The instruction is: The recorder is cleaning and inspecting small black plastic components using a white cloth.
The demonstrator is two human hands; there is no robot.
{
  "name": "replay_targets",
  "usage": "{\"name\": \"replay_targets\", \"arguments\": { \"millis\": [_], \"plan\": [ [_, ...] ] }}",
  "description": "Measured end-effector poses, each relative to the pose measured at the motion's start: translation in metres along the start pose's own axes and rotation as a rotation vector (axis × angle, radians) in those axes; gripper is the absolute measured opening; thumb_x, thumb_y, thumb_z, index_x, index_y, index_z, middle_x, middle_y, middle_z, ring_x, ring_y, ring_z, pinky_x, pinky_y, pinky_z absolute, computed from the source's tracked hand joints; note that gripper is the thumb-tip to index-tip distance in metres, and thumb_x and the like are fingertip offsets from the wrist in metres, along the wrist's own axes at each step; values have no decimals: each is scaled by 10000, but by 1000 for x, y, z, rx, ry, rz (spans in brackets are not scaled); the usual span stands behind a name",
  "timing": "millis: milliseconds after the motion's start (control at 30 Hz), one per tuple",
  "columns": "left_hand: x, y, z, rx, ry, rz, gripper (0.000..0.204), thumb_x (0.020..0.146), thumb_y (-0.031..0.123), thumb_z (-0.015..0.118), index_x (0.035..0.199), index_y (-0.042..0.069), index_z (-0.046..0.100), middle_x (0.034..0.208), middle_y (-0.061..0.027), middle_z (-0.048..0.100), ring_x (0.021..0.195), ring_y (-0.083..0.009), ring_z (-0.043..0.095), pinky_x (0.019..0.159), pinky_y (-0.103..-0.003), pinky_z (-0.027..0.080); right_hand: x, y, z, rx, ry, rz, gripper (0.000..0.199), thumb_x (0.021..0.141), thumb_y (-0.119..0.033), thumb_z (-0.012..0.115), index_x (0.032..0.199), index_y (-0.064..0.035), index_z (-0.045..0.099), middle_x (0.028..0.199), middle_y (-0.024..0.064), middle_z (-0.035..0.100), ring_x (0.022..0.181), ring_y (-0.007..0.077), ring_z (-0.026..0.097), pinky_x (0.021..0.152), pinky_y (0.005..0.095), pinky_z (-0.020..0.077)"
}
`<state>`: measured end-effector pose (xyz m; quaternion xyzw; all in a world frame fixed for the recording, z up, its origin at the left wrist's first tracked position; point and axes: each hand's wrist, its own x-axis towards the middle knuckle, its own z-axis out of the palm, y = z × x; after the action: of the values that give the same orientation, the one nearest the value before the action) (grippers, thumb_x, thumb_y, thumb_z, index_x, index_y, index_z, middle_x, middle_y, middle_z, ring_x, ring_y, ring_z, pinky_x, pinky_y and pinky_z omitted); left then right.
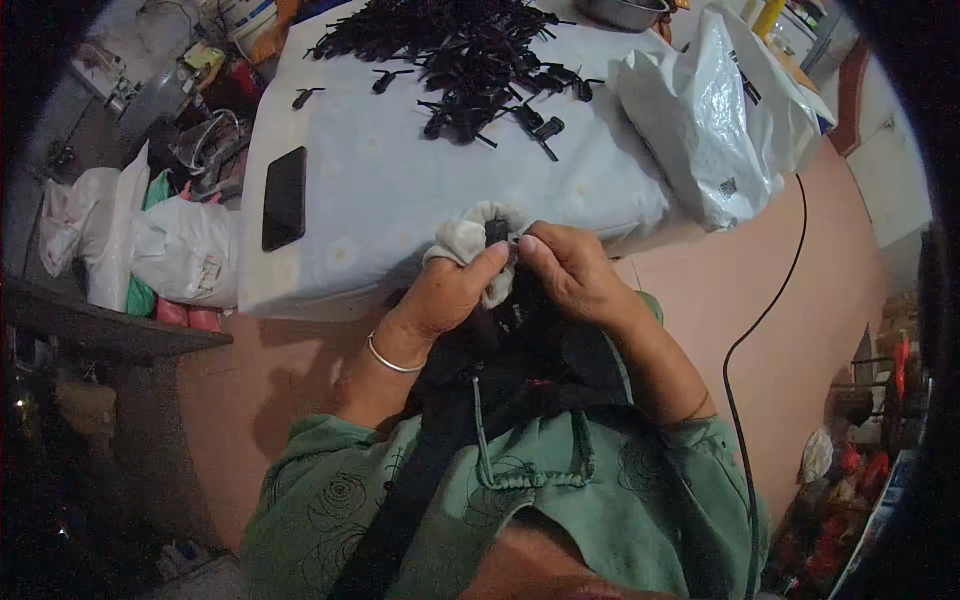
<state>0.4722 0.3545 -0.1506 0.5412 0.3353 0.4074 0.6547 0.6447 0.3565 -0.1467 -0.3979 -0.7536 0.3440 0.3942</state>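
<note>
We count 1 left hand [440, 292], 1 right hand [575, 275], 1 bangle [385, 362], 1 cream cloth [461, 240], 1 handheld black piece [496, 231]. Tabletop [370, 190]: 1 phone [284, 199], 2 loose black parts [383, 83] at left, 1 heap [470, 85] (overlapping, we can't count pieces), 1 metal bowl [628, 14], 1 big white bag [690, 130] at right. Floor: 1 cable [727, 380].

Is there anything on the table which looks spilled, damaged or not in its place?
Nothing clearly looks spilled or damaged. One small black part lies well left of the heaped pile, like a stray, and the white plastic bag seems to sag over the right edge of the table.
</note>
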Motion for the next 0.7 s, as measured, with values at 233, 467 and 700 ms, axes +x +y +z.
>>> {"name": "replay_targets", "arguments": {
  "millis": [233, 467, 700],
  "plan": [
    [6, -15, 5, 577, 87, 387, 255, 814, 15, 431, 1069, 6, 442, 927, -66, 505, 861, -162, 503, 762, -262, 416, 3, 3, 11, 130, -37, 132, 269, 875, -211, 480, 749, 25, 506, 552, 103, 441, 517, 135, 378, 502, 311, 373],
    [8, -5, 1, 777, 24, 380, 335, 799, 55, 490, 1125, -6, 441, 992, -172, 520, 893, -258, 509, 799, -334, 402, 6, 22, -1, 271, -150, 231, 289, 884, -228, 468, 756, 22, 533, 548, 93, 443, 553, 90, 384, 499, 299, 374],
    [17, -15, -5, 719, 114, 451, 188, 815, 101, 519, 931, -46, 543, 884, -163, 578, 767, -244, 566, 684, -319, 456, 60, 70, -34, -743, 409, 57, 254, 779, -281, 564, 773, -29, 530, 678, 198, 556, 622, 372, 536, 565, 438, 419]
  ]
}}
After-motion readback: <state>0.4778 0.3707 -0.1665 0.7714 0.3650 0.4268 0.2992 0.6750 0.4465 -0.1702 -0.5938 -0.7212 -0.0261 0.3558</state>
